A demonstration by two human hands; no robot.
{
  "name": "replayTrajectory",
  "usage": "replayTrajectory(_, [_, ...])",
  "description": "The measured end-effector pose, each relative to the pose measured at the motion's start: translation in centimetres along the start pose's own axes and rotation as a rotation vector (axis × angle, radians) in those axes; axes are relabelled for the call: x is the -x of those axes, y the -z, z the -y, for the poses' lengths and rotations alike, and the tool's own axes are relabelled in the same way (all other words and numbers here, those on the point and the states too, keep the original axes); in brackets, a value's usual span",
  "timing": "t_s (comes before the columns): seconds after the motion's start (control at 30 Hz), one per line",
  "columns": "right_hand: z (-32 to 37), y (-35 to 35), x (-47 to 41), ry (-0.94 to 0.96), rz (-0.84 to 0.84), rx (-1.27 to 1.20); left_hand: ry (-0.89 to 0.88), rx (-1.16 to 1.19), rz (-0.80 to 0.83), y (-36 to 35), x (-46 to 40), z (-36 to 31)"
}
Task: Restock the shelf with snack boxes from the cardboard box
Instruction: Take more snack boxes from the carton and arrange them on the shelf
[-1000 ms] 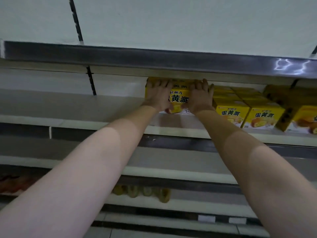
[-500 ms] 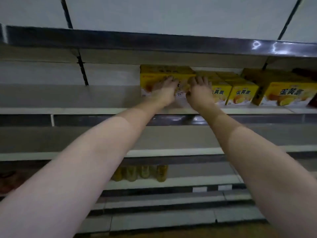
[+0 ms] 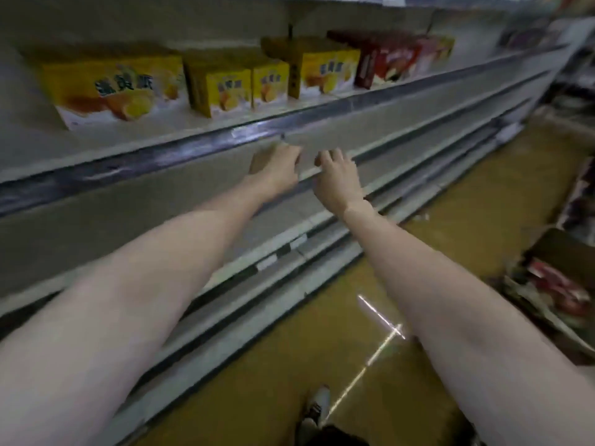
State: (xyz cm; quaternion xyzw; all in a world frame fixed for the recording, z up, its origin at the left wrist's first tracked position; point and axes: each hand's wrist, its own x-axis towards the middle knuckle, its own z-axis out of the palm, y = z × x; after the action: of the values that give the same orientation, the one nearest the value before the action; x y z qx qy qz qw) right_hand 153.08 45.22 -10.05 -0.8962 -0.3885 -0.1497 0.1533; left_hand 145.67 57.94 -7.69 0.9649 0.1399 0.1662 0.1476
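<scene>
A row of snack boxes already stands on the shelf (image 3: 167, 136): a large yellow box (image 3: 112, 88) at the left, two smaller yellow boxes (image 3: 225, 91) beside it, another yellow box (image 3: 325, 69) further right, then red boxes (image 3: 396, 59) at the far end. The large yellow box sits near the front edge, apart from the hands, so that placement looks finished.

Both hands are empty and hang in front of the lower shelves, below the stocked one. The left hand (image 3: 273, 170) has its fingers loosely curled round nothing; the right hand (image 3: 338, 178) is relaxed with fingers slightly spread. They are close together but not touching.

The shelf has bare room to the left of the large yellow box, and the shelves below it look bare in the part shown, so plenty of restocking seems to remain. At the right edge, on the floor (image 3: 322, 333), lies what is probably the cardboard box (image 3: 553, 284) with red packets inside, though motion blur makes this hard to confirm. By this reading the next step would be fetching another snack box from it. A shoe (image 3: 317, 405) shows at the bottom.
</scene>
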Motion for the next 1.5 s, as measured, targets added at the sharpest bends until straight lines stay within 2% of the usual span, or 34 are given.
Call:
replayTrajectory(0.23, [-12.0,1.4,8.9,-0.262,0.049,0.041,-0.201,-0.059,0.130,-9.8,-0.4,-11.3])
replayTrajectory(0.43, [-23.1,3.0,15.0,-0.471,0.013,0.050,-0.387,-0.008,0.241,-16.8,-3.0,-22.6])
replayTrajectory(0.63, [-34.2,5.3,20.6,-0.715,0.001,0.072,-0.584,-0.016,0.267,-23.8,-5.0,-34.8])
replayTrajectory(0.9, [-47.4,7.9,27.8,-0.923,-0.074,0.065,-0.765,0.044,0.335,-32.5,-7.0,-49.6])
replayTrajectory(1.17, [-56.6,7.3,29.4,-1.094,-0.071,0.031,-0.858,0.062,0.418,-39.6,-10.2,-56.8])
replayTrajectory(1.5, [-68.0,3.4,23.2,-1.181,0.013,0.057,-0.899,0.056,0.554,-48.5,-22.2,-61.0])
